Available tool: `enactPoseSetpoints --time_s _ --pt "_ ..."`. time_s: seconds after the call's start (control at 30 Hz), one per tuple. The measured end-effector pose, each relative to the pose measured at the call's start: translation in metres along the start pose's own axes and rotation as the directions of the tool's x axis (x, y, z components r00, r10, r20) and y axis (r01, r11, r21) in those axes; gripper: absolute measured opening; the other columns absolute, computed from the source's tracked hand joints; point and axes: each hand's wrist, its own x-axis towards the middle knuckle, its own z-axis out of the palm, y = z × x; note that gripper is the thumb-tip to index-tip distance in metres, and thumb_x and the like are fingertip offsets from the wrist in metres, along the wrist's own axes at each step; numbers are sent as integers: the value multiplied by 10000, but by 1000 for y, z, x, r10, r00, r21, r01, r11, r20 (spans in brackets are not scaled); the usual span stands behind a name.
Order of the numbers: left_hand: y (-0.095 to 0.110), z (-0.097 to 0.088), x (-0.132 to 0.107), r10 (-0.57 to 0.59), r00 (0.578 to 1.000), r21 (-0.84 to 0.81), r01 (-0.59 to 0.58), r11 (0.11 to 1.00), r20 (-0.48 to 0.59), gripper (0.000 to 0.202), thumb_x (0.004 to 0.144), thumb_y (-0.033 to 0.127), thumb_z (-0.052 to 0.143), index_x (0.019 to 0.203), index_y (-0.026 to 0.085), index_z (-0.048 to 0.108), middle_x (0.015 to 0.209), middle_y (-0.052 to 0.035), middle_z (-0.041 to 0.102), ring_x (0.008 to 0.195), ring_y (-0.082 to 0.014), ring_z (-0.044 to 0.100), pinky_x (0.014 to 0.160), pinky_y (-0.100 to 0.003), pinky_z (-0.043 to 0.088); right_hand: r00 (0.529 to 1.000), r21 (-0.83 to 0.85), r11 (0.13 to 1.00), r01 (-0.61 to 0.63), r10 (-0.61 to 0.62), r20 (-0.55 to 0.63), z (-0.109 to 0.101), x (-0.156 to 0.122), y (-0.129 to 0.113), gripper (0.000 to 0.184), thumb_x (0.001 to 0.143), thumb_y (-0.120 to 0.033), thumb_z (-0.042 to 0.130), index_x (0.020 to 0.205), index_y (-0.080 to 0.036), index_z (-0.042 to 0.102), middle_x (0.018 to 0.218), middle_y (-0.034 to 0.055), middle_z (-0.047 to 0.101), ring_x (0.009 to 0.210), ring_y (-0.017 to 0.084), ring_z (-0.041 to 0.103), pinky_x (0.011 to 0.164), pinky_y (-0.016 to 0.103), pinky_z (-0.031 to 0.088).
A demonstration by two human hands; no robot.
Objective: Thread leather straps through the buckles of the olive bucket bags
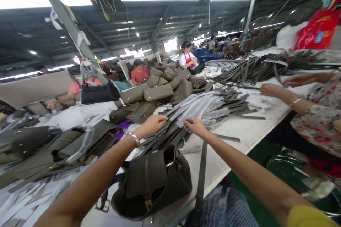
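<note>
My left hand, with a bracelet at the wrist, reaches over the edge of a pile of dark straps; its fingers are pinched together. Close to its right, my right hand has its fingers curled and closed beside white plastic sleeves that cover part of the pile. What either hand pinches is too small to make out. Below them, nearest me, a dark olive handbag stands with its top gaping, showing a zipper and gold fittings. One long strap runs over the table edge under my right forearm.
Olive bags are heaped beyond my hands, and more bags lie at left. Another person's hands are at the white table on the right, near a large strap bundle. Several people sit farther back.
</note>
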Motion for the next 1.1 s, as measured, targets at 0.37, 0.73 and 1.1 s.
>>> enactPoseSetpoints --time_s 0.37,0.73,1.1 --pt "-38 78 137 -112 993 54 113 992 -29 331 947 373 560 1202 166 594 1246 -107 597 1114 -239 588 975 -475 480 999 394 918 -31 15 43 -19 -22 20 222 897 -289 564 1022 -154 688 856 48 732 628 109 679 566 211 558" --pt "-3 84 199 -141 989 -30 140 990 -44 293 939 360 576 1143 152 609 1163 -91 621 1008 -211 621 880 -419 532 997 590 804 -80 79 27 -14 -5 11 169 880 -282 636 963 -149 698 833 43 724 595 91 657 502 162 507" --pt "8 -27 56 151 977 -232 -113 966 153 364 840 479 604 898 137 713 817 -7 655 777 -180 584 703 -247 437 988 882 463 -85 154 15 -37 -1 -25 347 873 -530 623 896 -183 613 893 46 702 546 60 558 429 134 461"
